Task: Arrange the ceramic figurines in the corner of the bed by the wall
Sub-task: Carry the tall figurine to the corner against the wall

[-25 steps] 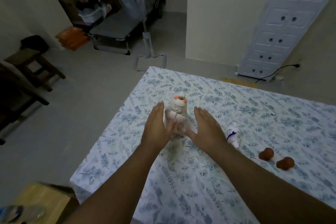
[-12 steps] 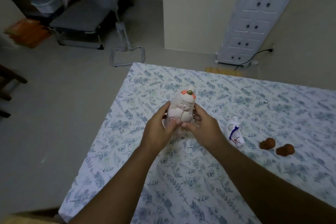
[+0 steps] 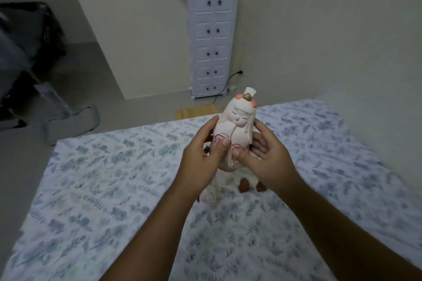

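A tall white and pink ceramic doll figurine (image 3: 237,125) with a small hat is held upright in the air above the bed (image 3: 114,178), face toward me. My left hand (image 3: 201,159) grips its left side and my right hand (image 3: 267,159) its right side, thumbs on its front. Below my hands a small white figurine (image 3: 211,196) lies on the floral sheet, partly hidden by my left wrist. Two small brown figurines (image 3: 244,186) sit beside it, one (image 3: 260,187) mostly hidden under my right wrist.
The wall (image 3: 342,41) runs along the bed's right side, meeting the far corner of the bed (image 3: 319,107). A white drawer cabinet (image 3: 212,39) stands past the foot of the bed. A fan base (image 3: 70,121) rests on the floor at left.
Both hands closed on the doll figurine and lifted it off the sheet. My view swung right toward the wall and cabinet, so the small figurines now lie under my wrists.
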A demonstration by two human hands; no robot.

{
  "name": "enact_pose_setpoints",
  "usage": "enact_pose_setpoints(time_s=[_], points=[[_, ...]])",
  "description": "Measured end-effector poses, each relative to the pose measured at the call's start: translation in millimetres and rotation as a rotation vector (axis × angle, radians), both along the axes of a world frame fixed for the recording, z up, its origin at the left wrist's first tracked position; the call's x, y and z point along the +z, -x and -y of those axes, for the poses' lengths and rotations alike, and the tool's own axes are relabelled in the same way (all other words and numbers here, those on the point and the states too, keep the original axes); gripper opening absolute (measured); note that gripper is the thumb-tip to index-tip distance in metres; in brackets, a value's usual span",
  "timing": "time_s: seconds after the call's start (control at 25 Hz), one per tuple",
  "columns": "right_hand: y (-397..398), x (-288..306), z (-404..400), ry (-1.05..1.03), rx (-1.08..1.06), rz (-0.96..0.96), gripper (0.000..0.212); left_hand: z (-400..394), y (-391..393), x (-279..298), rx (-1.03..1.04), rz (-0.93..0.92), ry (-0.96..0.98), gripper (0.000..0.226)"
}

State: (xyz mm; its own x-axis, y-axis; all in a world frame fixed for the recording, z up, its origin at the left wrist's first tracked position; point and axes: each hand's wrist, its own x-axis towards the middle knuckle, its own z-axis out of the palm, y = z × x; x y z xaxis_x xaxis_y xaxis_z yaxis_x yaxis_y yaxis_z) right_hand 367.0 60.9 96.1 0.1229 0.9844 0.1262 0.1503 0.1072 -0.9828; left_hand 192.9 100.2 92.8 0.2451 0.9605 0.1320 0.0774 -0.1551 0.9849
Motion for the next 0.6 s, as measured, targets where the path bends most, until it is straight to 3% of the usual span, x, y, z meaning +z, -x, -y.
enact_pose_setpoints(time_s=[0.28,0.6], points=[[-217,-44,-18,0.042,-0.345,0.066,0.078,-59,-243,-33,-0.242,-0.043,0.138,0.036],[-382,-110,-98,0.066,-0.636,0.06,0.07,-148,-452,-88,-0.274,-0.137,0.216,0.036]])
